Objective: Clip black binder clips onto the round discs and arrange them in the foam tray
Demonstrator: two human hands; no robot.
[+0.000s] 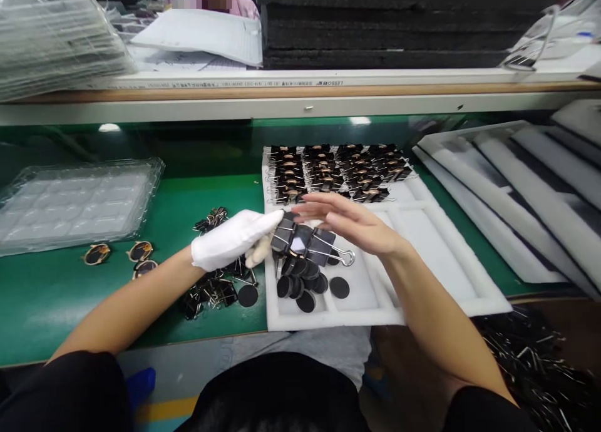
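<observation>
Two hands (235,236) (354,225) at two black clips (283,235) (321,248)

Two hands (235,236), three gold-rimmed lenses (140,252)

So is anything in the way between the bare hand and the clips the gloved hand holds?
Nothing that I can see. The right hand is right by the clips in the left hand. The black discs are closer to the person, not in between.

Tray (425,257) between clip pile (216,291), left, and other trays (521,231), right
</observation>
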